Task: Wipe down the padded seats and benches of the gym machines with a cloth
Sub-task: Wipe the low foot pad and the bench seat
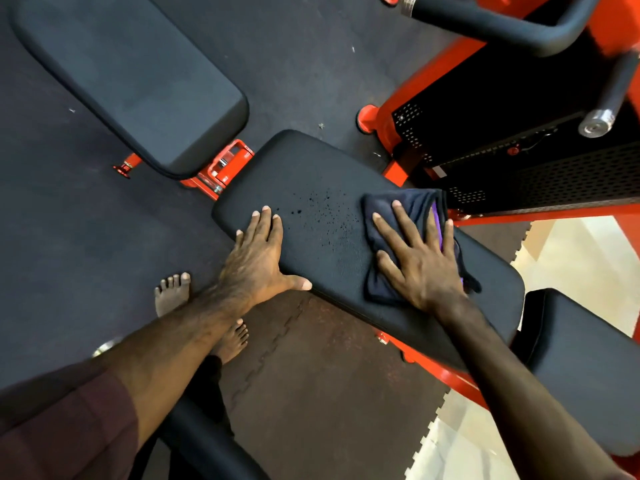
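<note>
Dark cloth (408,237) flat under right hand (420,261) — no grip — on bench pad (322,188)

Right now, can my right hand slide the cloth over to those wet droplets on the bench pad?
Probably yes. The right hand presses the cloth flat on the bench pad, and the droplets lie just beside it on the same surface. Nothing sits between; the left hand rests beyond them.

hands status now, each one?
Left hand: open, flat on the bench pad.
Right hand: open, fingers spread, pressing the cloth on the pad.
</note>
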A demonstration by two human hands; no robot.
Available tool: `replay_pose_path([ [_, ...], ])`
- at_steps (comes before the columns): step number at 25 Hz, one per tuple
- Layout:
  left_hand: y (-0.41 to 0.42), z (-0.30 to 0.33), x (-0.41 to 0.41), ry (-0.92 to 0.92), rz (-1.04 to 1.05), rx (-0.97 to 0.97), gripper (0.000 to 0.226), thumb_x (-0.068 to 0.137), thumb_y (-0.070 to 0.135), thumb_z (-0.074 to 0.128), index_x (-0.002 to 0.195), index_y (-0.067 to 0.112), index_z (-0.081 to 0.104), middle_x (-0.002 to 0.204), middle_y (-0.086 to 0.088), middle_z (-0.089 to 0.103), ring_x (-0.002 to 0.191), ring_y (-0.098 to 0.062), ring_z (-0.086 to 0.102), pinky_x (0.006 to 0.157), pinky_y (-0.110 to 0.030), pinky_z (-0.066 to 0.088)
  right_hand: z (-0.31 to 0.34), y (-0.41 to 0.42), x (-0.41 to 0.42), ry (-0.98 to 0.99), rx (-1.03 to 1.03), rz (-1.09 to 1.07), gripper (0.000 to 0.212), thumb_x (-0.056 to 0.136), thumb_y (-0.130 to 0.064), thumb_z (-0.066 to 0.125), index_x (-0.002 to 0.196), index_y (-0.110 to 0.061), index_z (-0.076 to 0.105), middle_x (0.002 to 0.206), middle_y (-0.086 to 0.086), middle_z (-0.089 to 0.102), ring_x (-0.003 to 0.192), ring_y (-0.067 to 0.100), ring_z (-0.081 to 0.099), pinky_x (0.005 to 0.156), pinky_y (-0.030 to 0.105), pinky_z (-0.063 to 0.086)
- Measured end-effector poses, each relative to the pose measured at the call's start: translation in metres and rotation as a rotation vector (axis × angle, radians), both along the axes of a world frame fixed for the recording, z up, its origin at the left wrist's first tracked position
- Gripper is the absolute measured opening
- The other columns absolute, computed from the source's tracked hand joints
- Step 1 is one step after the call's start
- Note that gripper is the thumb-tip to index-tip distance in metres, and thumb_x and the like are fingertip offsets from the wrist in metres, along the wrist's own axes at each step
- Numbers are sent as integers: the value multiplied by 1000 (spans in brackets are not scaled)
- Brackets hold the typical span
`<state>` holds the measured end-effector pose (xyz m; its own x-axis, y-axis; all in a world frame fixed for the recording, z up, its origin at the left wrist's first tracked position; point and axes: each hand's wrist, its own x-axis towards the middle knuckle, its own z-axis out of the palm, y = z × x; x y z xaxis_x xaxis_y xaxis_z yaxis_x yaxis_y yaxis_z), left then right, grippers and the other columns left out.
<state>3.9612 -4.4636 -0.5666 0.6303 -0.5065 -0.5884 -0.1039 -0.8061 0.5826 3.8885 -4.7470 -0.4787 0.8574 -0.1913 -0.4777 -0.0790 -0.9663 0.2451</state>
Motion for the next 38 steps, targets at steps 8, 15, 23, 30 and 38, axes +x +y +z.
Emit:
replay_pose_path([
  [8,0,3,2,55,54,9,153,65,78,82,166,8,-9,173,-13,-25,160,-28,-22,132,-52,1,-36,25,51,-18,20,-47,68,103,-62,24,165,-49,0,176,-9,-5,158,49,0,118,81,0],
  [15,13,-8,36,22,58,19,152,65,73,86,167,7,-5,173,-15,-21,161,-30,-19,130,-55,3,-55,34,95,-88,-32,-310,72,100,-61,28,166,-44,4,177,-4,-2,157,54,-2,114,84,1],
  [23,37,-34,42,96,92,42,162,57,72,91,166,11,-12,172,-11,-27,160,-27,-22,132,-54,2,-51,18,92,-29,-27,-126,70,101,-66,27,164,-50,1,176,-9,-6,158,50,-3,114,84,2],
  [30,37,-39,45,140,126,8,165,54,66,95,166,12,-13,172,-8,-29,159,-25,-25,132,-49,6,-56,52,63,29,69,151,72,97,-63,23,165,-48,3,176,-12,-3,160,44,-1,118,81,2],
  [38,35,-40,47,154,146,13,167,51,66,97,167,15,-13,171,-11,-31,159,-28,-27,131,-50,6,-63,102,50,-17,68,138,73,98,-57,27,166,-44,6,177,-7,-1,160,46,-2,118,79,0],
])
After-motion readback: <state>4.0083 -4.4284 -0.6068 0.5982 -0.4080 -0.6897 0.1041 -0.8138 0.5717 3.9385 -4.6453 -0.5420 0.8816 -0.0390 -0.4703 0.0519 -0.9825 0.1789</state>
